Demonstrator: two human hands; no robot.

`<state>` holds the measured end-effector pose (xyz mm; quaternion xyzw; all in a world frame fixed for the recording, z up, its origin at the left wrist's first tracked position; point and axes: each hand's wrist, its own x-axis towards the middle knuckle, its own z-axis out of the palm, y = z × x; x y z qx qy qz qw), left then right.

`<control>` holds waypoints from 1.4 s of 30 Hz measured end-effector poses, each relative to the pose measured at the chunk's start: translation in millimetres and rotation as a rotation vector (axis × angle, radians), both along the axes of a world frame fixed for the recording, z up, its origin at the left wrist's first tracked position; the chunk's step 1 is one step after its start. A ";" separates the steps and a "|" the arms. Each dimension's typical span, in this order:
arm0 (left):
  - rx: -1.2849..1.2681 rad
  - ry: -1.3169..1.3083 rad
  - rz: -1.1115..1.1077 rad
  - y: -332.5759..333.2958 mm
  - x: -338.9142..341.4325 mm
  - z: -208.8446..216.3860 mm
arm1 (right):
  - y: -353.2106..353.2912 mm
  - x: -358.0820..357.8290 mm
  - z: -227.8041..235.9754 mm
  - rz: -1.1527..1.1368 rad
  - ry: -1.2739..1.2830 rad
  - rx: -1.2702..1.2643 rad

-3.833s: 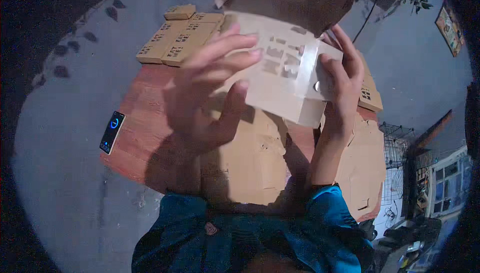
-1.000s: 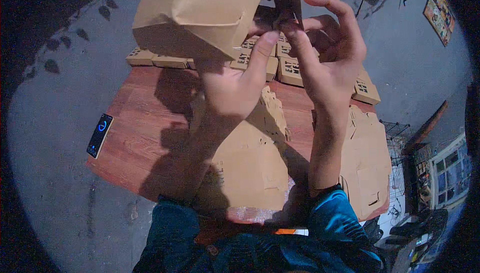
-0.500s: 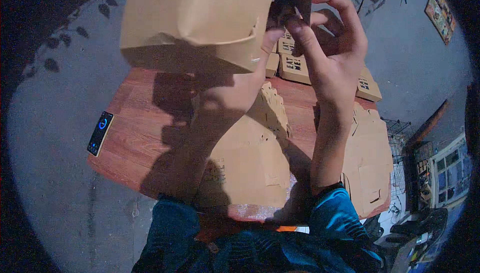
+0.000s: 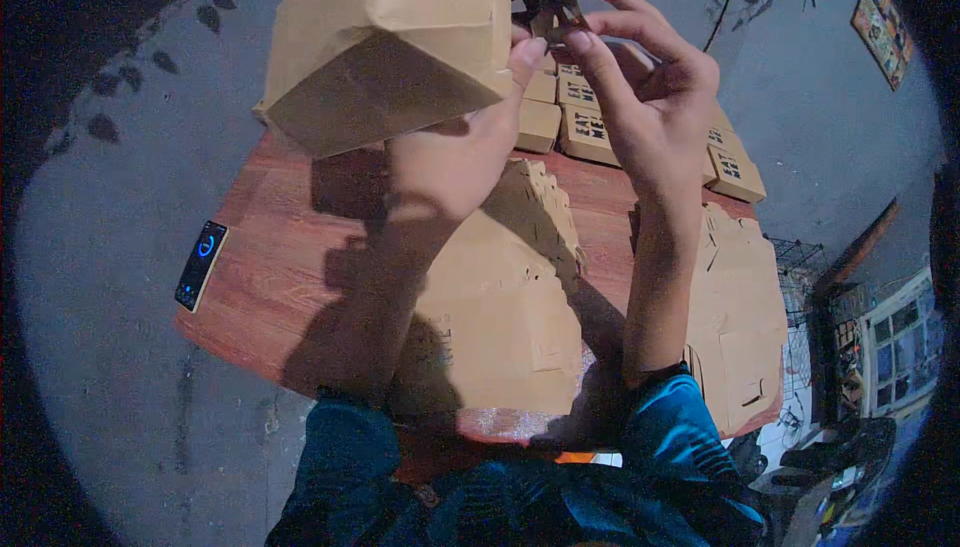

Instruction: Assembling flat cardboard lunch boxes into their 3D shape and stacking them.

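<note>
A partly folded brown cardboard box (image 4: pixel 390 7) is held up above the table, tilted, with creased panels toward me. My left hand (image 4: pixel 450 162) is closed on its right side, the thumb up at the edge and the other fingers mostly hidden behind the card. At a dark, shaded flap on that same side, my right hand (image 4: pixel 655 97) pinches the edge between thumb and index finger, its other fingers loosely curled. Below my hands, a stack of flat cardboard box blanks (image 4: pixel 500 337) lies on the table, partly in shadow.
A second pile of flat blanks (image 4: pixel 738 317) lies at the right on the reddish wooden table (image 4: pixel 270 277). Several folded boxes with dark print (image 4: pixel 590 137) stand along the far side. A phone with a lit screen (image 4: pixel 201 267) rests at the left edge.
The box has tilted and shifted slightly, so its lower panel now shows as a shaded triangle. My right thumb and index finger have moved a little left along the flap.
</note>
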<state>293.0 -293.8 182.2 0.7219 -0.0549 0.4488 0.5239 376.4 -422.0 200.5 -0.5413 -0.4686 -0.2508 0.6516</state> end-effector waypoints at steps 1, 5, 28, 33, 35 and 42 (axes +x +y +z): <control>-0.029 -0.013 -0.049 0.0 -0.2 0.5 | 0.4 -0.1 0.0 -0.014 -0.035 0.015; 0.070 -0.082 0.019 1.2 1.7 -0.1 | -0.4 -0.1 0.2 -0.115 -0.086 -0.029; -0.149 -0.092 -0.132 -0.8 5.3 -4.4 | 9.5 -8.0 -0.4 -0.266 -0.248 0.002; 0.007 -0.057 0.121 5.5 11.1 -8.8 | 14.4 -4.0 -2.8 -0.151 -0.226 0.088; 0.063 -0.071 0.187 9.0 16.1 -10.3 | 14.0 -2.6 -3.5 -0.150 -0.203 0.072; -0.078 -0.106 -0.101 4.3 15.8 -9.5 | 15.5 -4.0 -4.9 -0.170 -0.203 0.047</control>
